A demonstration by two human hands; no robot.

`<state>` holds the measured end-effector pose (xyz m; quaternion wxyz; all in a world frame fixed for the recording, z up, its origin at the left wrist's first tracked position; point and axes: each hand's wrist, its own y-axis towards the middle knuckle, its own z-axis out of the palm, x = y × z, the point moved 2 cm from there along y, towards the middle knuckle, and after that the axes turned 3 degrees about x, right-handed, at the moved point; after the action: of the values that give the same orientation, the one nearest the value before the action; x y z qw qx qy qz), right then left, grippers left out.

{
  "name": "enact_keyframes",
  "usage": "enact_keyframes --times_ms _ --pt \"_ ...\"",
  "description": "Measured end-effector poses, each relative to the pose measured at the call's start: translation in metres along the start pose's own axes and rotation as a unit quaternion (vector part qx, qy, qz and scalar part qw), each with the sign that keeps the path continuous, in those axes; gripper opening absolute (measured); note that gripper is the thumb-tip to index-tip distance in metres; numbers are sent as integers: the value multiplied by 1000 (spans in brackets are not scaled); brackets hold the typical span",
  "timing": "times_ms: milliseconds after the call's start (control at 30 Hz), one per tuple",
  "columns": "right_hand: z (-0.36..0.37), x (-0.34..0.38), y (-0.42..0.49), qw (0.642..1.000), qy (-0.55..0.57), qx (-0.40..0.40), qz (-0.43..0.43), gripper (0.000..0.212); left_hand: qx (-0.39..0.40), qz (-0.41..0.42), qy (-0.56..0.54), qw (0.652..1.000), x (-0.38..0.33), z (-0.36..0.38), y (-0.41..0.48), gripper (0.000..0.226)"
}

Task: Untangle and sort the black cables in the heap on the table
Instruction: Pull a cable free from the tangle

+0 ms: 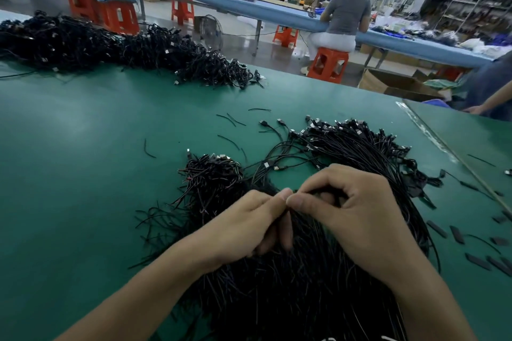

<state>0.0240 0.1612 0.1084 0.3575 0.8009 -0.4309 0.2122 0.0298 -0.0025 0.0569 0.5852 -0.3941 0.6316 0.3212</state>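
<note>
A big heap of black cables (279,285) lies on the green table (83,160) right in front of me, fanning out to USB plugs (346,126) at the far right. My left hand (249,227) and my right hand (357,210) meet above the heap's middle. Thumb tips touch, and both hands pinch thin black cable strands between curled fingers. A smaller clump with bare wire ends (213,174) sits just left of the hands. Cables under the hands and forearms are hidden.
A second long heap of black cables (116,47) stretches across the table's far left. Short cut bits (231,119) lie mid-table and flat black pieces (457,234) at the right. Another person's arm (490,104) reaches in at the right edge. Orange stools stand beyond.
</note>
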Motion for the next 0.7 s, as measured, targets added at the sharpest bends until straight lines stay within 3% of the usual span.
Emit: enact_keyframes --times_ms 167,233,367,433,533,600,700 --pt "17 -10 0 993 97 25 62 25 109 32 -276 954 -13 -2 -8 54" --pt "26 -10 -3 991 90 72 73 24 89 72 -354 928 -16 -5 -5 48" --pt "37 -6 -12 976 34 199 84 30 -45 134 -412 900 -13 -10 4 48" --pt "35 -1 -17 968 -1 236 86 34 -116 167 -349 915 -6 -12 9 48" --pt "26 8 -17 971 -27 230 62 32 -237 179 -56 953 1 -14 9 40" --pt "16 9 -12 987 -34 152 33 20 -174 134 56 974 2 -9 6 41" --pt "6 6 -5 998 -17 60 8 6 10 -14 18 1000 4 0 2 60"
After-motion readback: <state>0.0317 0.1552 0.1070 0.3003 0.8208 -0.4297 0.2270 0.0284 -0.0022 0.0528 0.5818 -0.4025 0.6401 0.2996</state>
